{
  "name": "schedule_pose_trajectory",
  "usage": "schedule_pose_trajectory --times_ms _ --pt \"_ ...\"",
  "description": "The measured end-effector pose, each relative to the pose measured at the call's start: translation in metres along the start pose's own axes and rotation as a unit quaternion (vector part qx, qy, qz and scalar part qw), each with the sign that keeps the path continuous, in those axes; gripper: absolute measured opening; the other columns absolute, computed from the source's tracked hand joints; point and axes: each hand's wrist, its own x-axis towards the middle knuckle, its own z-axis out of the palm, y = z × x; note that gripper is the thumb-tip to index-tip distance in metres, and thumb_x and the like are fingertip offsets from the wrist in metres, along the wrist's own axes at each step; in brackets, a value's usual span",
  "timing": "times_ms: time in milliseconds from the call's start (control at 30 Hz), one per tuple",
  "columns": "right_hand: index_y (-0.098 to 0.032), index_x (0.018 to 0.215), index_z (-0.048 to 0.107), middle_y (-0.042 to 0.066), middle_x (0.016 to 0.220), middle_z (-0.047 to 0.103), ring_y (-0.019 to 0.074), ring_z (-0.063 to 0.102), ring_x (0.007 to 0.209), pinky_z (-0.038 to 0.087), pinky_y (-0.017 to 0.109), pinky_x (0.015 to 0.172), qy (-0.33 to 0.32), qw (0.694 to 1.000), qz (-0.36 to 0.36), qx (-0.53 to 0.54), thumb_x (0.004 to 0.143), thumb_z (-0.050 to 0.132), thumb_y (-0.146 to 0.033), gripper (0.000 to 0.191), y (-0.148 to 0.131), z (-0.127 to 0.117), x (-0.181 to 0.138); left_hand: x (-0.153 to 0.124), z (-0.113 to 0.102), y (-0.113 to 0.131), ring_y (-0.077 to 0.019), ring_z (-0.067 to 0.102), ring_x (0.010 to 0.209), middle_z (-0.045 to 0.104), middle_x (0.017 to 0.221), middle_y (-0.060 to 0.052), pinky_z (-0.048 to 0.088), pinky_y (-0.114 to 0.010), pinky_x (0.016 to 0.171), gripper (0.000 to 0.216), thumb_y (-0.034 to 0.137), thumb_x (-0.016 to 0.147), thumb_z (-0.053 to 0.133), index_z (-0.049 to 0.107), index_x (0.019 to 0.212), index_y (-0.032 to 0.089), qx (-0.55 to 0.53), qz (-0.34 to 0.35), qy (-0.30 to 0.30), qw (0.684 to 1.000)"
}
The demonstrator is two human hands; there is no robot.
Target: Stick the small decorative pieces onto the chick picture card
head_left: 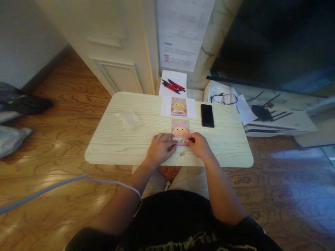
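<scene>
Pic card [180,129] lies flat on the table [227,146] btwn both hands, pinkish w/ a yellow cartoon animal & whitish lower part. L hand [160,149] has bent fingers at its left edge; R hand [200,144], thumb & forefinger together at its right edge. Blurry, can't tell if either grips anything.

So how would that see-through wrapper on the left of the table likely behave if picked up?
The wrapper is probably floppy, since it lies crumpled with an uneven outline. It looks thin and translucent, so it is likely very light. It may also slide easily across the table if pushed, as nothing visible weighs it down.
</scene>
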Motion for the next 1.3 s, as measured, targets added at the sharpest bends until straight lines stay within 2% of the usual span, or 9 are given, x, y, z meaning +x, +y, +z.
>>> schedule_pose_trajectory --times_ms 367,1100,1300 --pt "-0.019 0.086 0.076 0.004 0.089 0.062 0.0163 0.06 0.082 0.049 0.03 0.084 0.003 0.996 -0.01 -0.094 0.089 0.069 -0.015 0.009 -0.0028 0.0064 0.0026 -0.0002 0.0005 -0.0009 -0.0271 0.058 0.121 0.069 0.132 -0.002 0.044 -0.049 0.099 0.024 0.037 0.097 0.059 0.079 0.111 0.035 0.006 0.004 -0.003 1.0" --pt "-0.02 0.091 0.076 0.003 0.095 0.064 0.0153 0.062 0.087 0.048 0.028 0.086 -0.024 0.996 0.0 -0.092 0.09 0.071 -0.017 0.006 -0.0021 0.0066 0.0056 -0.0004 0.0005 -0.001 -0.0276 0.058 0.12 0.069 0.131 -0.002 0.044 -0.049 0.098 0.023 0.035 0.097 0.059 0.078 0.11 0.035 0.006 0.005 0.003 1.0" --pt "-0.019 0.095 0.071 0.003 0.094 0.067 0.0166 0.061 0.085 0.048 0.03 0.083 -0.042 0.997 -0.009 -0.065 0.093 0.067 -0.019 0.005 -0.0042 0.0016 0.0037 0.0009 -0.0033 0.0019 -0.0277 0.058 0.122 0.07 0.131 -0.005 0.045 -0.046 0.102 0.04 0.033 0.091 0.063 0.065 0.131 0.029 -0.017 -0.024 0.006 1.0"
